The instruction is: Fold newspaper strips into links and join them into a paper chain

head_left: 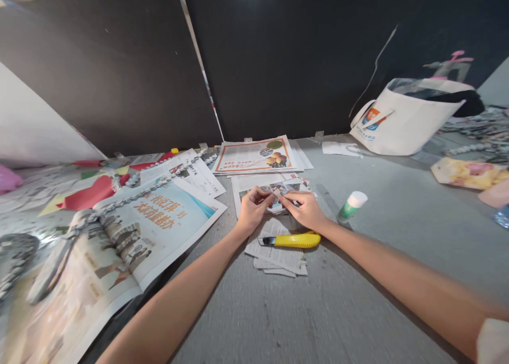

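My left hand and my right hand meet over a small stack of printed paper. Fingers of both hands are closed in a pinch on a small piece of paper between them; its exact shape is too small to make out. Just below the hands, a yellow utility knife lies across cut newspaper strips, its blade end to the left. To the right of my right wrist stands a glue stick with a white cap and green label, slightly tilted in view.
Open newspapers and a braided paper chain spread over the left side. Behind the hands lies a stack of printed sheets. A white bag stands at the back right against the dark panel. A yellow patterned packet lies at right.
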Tool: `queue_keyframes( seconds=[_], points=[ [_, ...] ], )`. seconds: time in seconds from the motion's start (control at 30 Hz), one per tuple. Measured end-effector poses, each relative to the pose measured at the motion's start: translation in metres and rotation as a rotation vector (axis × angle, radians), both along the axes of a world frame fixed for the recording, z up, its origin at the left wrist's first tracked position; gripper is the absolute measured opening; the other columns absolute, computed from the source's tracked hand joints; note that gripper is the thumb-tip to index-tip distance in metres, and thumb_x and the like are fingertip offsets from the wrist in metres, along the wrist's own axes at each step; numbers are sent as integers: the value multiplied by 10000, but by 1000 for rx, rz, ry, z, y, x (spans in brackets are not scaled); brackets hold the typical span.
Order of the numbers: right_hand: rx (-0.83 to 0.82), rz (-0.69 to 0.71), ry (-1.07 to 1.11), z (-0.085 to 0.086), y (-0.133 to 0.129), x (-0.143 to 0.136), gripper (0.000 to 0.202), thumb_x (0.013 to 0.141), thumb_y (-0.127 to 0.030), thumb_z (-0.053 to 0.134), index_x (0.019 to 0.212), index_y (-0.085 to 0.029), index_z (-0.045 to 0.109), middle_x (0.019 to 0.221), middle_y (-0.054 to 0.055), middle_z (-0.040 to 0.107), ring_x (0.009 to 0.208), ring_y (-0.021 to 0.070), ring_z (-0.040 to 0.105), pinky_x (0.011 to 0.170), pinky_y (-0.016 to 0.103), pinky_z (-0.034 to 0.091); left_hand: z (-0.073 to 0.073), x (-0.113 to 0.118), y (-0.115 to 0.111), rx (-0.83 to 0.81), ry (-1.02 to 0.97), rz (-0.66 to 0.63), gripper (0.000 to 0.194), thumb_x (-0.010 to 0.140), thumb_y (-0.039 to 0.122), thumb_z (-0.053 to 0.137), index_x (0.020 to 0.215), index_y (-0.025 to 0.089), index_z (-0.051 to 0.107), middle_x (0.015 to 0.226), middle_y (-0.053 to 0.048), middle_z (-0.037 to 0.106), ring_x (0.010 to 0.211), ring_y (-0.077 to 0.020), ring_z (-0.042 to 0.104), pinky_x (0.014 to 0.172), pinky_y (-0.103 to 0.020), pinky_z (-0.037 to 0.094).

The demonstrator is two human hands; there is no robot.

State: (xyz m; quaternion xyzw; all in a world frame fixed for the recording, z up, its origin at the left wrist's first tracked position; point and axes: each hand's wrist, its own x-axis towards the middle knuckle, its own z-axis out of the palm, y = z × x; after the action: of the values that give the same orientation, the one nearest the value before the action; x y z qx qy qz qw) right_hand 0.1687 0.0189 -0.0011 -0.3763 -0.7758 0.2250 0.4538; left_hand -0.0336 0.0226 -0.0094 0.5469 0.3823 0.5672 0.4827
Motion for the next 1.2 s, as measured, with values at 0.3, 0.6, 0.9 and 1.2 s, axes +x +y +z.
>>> queue_keyframes(
  seconds=[0.3,0.6,0.9,1.2],
  points=[
    [-3,17,-2,-3,2,1,490,1127,-568,573,778,-250,702,783,43,754,727,231,692,725,359,516,-2,-1,1,-29,19,-46,569,761,635,972,834,192,623,781,-5,713,702,-133,656,656,-263,570],
    [-69,24,-16,0,4,1,508,1117,-545,573,708,-252,641,699,29,697,683,223,642,667,349,474,12,0,-9,3,81,-125,439,921,496,858,1236,209,751,959,-33,759,744,-132,660,722,-267,590],
    [-51,30,-16,-2,4,1,429,1104,-495,597,770,-259,728,765,42,756,734,245,689,718,372,525,5,-1,-5,90,195,-92,302,939,344,782,1210,215,812,908,-32,752,733,-150,642,716,-266,529],
    [-22,47,7,0,2,-1,429,1102,-534,592,797,-263,725,802,48,771,768,246,710,743,371,533,3,-1,-6,142,255,-87,244,979,327,733,1187,217,796,916,-43,756,798,-172,673,758,-283,532]
  ],
)
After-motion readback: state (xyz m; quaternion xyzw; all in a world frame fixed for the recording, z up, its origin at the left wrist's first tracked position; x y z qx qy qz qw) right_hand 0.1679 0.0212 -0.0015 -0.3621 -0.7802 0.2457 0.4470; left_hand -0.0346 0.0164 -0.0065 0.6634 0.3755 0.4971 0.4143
